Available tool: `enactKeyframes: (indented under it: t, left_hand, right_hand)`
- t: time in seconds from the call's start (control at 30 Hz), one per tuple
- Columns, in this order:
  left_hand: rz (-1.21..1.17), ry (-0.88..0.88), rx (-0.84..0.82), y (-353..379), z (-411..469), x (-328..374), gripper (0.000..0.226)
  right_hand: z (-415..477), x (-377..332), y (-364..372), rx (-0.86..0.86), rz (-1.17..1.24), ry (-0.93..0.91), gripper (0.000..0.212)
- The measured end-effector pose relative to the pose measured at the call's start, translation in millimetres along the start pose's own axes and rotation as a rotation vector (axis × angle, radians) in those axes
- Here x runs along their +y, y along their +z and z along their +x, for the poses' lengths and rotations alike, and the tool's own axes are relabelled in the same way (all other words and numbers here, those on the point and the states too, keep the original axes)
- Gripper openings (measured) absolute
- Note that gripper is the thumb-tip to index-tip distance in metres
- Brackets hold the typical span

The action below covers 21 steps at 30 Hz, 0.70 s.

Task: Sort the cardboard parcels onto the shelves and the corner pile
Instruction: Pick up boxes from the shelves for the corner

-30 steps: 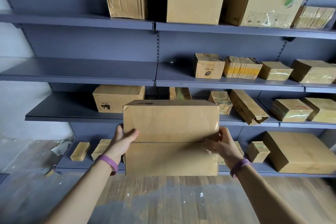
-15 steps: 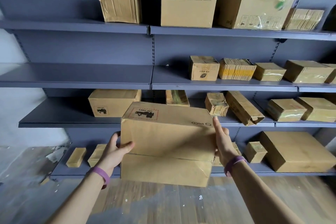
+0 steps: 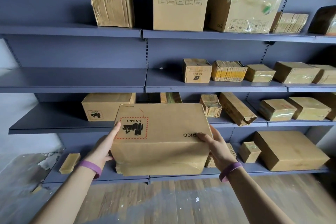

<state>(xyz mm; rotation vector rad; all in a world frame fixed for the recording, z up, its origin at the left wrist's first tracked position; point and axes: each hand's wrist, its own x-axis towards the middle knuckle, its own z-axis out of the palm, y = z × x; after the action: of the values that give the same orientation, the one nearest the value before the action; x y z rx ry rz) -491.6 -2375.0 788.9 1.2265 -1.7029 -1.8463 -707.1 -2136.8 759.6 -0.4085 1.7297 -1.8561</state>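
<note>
Both arms reached forward from below. The left hand [image 3: 104, 149] lay flat against the left side of the parcel [image 3: 161, 138], fingers straight and pointing up along the edge beside the red-bordered UN 3481 label [image 3: 133, 127], pressing rather than curling. The right hand [image 3: 216, 149] grasped the opposite side, its thumb hooked over the top face and covering part of the PICO print, the fingers stretched up along the right edge. Each wrist wore a purple band [image 3: 91, 168]. The parcel hung in the air between the hands, in front of the grey shelving and clear of any shelf, its top face tilted toward the camera so the label read upside down; its lower front was creased and taped. Seen from the head, its far edge overlapped the front lip of the third shelf [image 3: 54, 122]. On that shelf, just behind the parcel, stood a labelled box [image 3: 105, 105] to the left, a small dark box [image 3: 171, 97] at the middle and a crumpled small box [image 3: 211, 108] to the right, with a long torn box [image 3: 236, 109] beside that. On the bottom shelf a slim box [image 3: 70, 162] lay left of the parcel and a large flat box [image 3: 289, 151] well to the right. Wooden floor [image 3: 163, 202] showed beneath the arms.
</note>
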Motion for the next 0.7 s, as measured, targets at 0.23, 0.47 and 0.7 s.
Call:
enactKeyframes:
  t: [0.23,0.47,0.7]
  left_hand:
    - [0.033,0.039,-0.135,-12,3,-6,0.062]
    - [-0.06,0.042,-0.181,-18,-2,-24,0.05]
    - [-0.011,0.085,-0.229,-22,-4,-24,0.093]
  right_hand:
    - [-8,0,-20,-0.159,0.083,0.006,0.07]
    - [-7,-15,-18,-0.022,0.003,0.029,0.078]
    - [-6,-15,-13,-0.07,-0.088,-0.108,0.063]
